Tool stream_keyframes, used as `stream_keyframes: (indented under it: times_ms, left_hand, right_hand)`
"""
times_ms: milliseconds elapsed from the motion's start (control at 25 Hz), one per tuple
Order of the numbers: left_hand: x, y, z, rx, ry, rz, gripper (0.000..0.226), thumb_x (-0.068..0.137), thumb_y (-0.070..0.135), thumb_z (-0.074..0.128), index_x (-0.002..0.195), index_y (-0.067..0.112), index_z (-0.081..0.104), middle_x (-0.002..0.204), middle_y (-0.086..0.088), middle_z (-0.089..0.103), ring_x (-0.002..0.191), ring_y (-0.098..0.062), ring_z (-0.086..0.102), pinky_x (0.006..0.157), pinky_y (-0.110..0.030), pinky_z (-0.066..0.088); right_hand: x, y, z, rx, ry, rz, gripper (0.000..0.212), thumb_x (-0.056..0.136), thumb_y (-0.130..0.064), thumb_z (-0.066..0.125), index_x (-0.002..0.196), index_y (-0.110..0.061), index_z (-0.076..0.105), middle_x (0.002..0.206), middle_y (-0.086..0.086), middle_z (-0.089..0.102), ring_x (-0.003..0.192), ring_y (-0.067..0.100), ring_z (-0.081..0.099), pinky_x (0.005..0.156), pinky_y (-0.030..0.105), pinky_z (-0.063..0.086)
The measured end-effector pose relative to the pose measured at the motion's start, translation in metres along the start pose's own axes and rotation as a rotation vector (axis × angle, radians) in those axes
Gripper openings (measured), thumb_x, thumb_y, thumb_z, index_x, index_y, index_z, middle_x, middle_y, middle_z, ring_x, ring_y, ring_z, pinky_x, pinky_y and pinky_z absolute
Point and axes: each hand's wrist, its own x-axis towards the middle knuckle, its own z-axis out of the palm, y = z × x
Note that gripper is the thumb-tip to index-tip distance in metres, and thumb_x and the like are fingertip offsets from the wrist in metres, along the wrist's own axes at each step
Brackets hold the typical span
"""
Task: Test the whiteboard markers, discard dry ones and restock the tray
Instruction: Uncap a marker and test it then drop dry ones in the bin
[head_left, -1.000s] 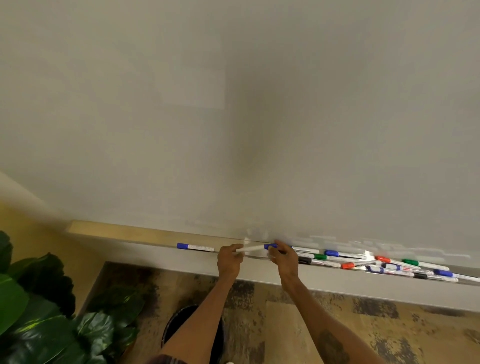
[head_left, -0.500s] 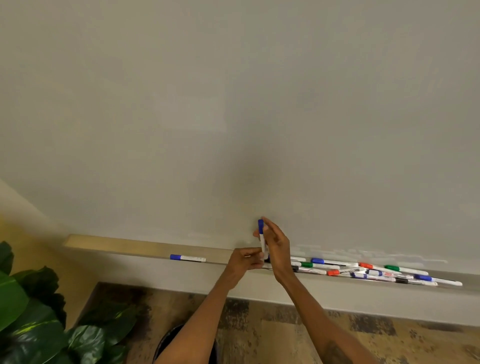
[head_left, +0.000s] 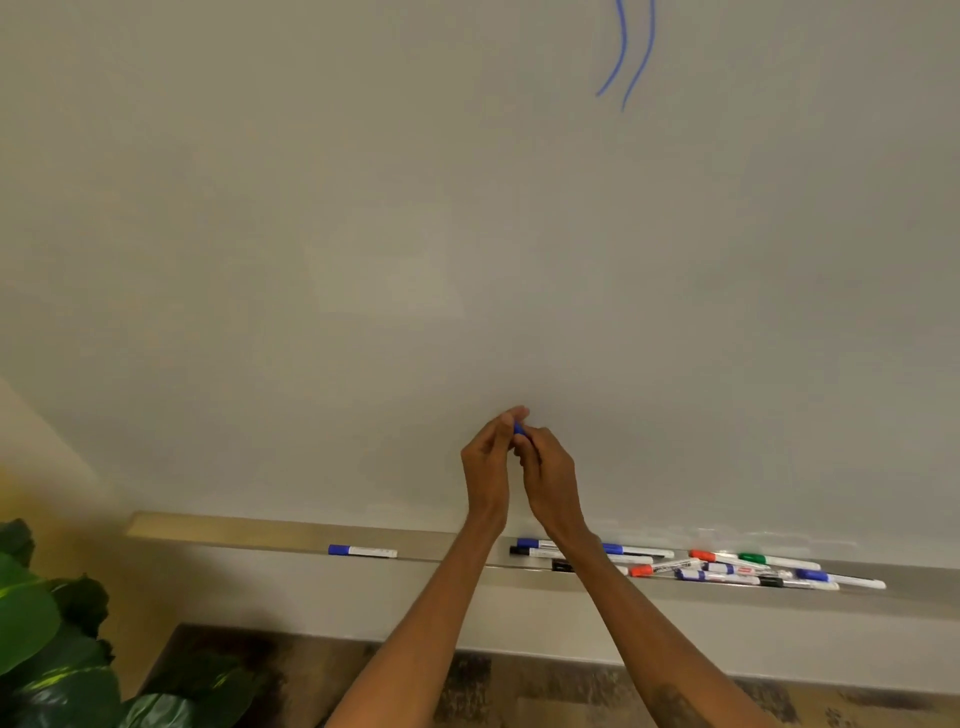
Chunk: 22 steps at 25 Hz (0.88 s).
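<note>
whiteboard: fills most of the view, pale and bare round the grip. far above and right of the grip, at the top edge, two wavy blue strokes. judgement: at least one blue pen has been tried and writes.

floor: mottled brown carpet, low under the forearms.

tray: long ledge along the board's bottom edge, directly below the grip, running off both ways.

plant: large dark leaves, far down-left of the grip.

marker pile: in the tray, below and right of the grip. blue, black, red and green caps, lying crossed and touching. count unsure. judgement: these read as untested, so most of the testing is left.

lone marker: blue cap, in the tray below-left of the grip, well apart from the pile. judgement: possibly passed and put back, cannot confirm.

left hand, right hand: raised before the board, pressed together, fingers of both curled round one blue marker. only its blue end shows, at the top of the grip between the fingertips. barrel hidden. cannot tell whether the cap is on or coming off. judgement: uncapping for a test stroke.

discard, restock: nothing here shows either begun.
</note>
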Motion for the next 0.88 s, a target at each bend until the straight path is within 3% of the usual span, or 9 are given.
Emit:
stream_keyframes:
  times_ms: [160, 320, 400, 520, 680, 760, 800, 880]
  left_hand:
    - [-0.001, 0.028, 0.013, -0.064, -0.126, 0.042, 0.026, 0.099, 0.027, 0.053, 0.113, 0.014, 0.07, 0.113, -0.004, 0.074, 0.112, -0.021, 0.067, 0.098, -0.034, 0.053]
    - [-0.001, 0.05, 0.032, -0.082, -0.145, 0.069, 0.024, 0.102, 0.02, 0.049, 0.102, 0.017, 0.073, 0.104, -0.005, 0.075, 0.105, -0.021, 0.069, 0.095, -0.033, 0.054]
    - [0.0, 0.059, 0.039, -0.112, -0.147, 0.06, 0.025, 0.103, 0.019, 0.049, 0.101, 0.017, 0.074, 0.103, -0.008, 0.075, 0.104, -0.022, 0.069, 0.094, -0.033, 0.054]
    - [0.005, 0.072, 0.043, -0.174, -0.156, 0.064, 0.024, 0.102, 0.019, 0.049, 0.103, 0.013, 0.072, 0.103, -0.009, 0.074, 0.104, -0.026, 0.069, 0.093, -0.033, 0.055]
    - [0.012, 0.092, 0.051, -0.194, -0.145, 0.115, 0.028, 0.103, 0.02, 0.048, 0.112, 0.002, 0.068, 0.107, -0.015, 0.073, 0.105, -0.028, 0.07, 0.098, -0.038, 0.055]
    - [0.016, 0.108, 0.056, -0.196, -0.096, 0.162, 0.028, 0.102, 0.02, 0.05, 0.114, 0.0, 0.067, 0.108, -0.014, 0.074, 0.104, -0.025, 0.071, 0.099, -0.038, 0.054]
    - [0.019, 0.119, 0.059, -0.192, -0.07, 0.196, 0.027, 0.102, 0.019, 0.051, 0.113, 0.001, 0.067, 0.107, -0.012, 0.074, 0.103, -0.023, 0.071, 0.099, -0.037, 0.053]
    - [0.026, 0.145, 0.063, -0.179, -0.038, 0.279, 0.022, 0.098, 0.02, 0.058, 0.111, 0.004, 0.068, 0.104, -0.008, 0.076, 0.103, -0.021, 0.071, 0.099, -0.033, 0.053]
  right_hand:
    - [0.018, -0.021, -0.025, -0.178, -0.001, -0.045, 0.017, 0.104, -0.021, 0.046, 0.103, -0.01, 0.058, 0.083, -0.007, 0.057, 0.069, -0.002, 0.054, 0.064, 0.006, 0.041]
    - [0.026, -0.037, -0.04, -0.37, 0.109, -0.077, 0.025, 0.103, -0.028, 0.048, 0.115, -0.01, 0.062, 0.079, -0.008, 0.063, 0.059, 0.0, 0.05, 0.054, 0.004, 0.037]
    - [0.031, -0.046, -0.043, -0.407, 0.131, -0.085, 0.032, 0.102, -0.033, 0.044, 0.113, -0.01, 0.063, 0.076, -0.001, 0.067, 0.058, 0.005, 0.052, 0.055, 0.008, 0.037]
    - [0.036, -0.06, -0.053, -0.457, 0.17, -0.072, 0.037, 0.102, -0.042, 0.043, 0.095, -0.011, 0.061, 0.065, -0.001, 0.06, 0.052, 0.012, 0.051, 0.051, 0.028, 0.045]
    - [0.045, -0.082, -0.068, -0.357, 0.221, -0.051, 0.039, 0.097, -0.05, 0.043, 0.084, -0.015, 0.054, 0.063, -0.006, 0.052, 0.053, 0.011, 0.048, 0.053, 0.03, 0.044]
    - [0.051, -0.101, -0.074, -0.185, 0.221, -0.046, 0.034, 0.102, -0.046, 0.039, 0.099, -0.018, 0.058, 0.079, -0.009, 0.058, 0.068, 0.006, 0.054, 0.066, 0.025, 0.049]
    - [0.056, -0.11, -0.078, -0.118, 0.22, -0.053, 0.03, 0.105, -0.036, 0.038, 0.117, -0.018, 0.058, 0.094, -0.008, 0.059, 0.081, 0.004, 0.056, 0.077, 0.019, 0.049]
    - [0.07, -0.128, -0.09, -0.062, 0.209, -0.071, 0.044, 0.104, -0.015, 0.036, 0.148, -0.014, 0.039, 0.112, -0.003, 0.053, 0.093, 0.001, 0.054, 0.084, 0.007, 0.042]
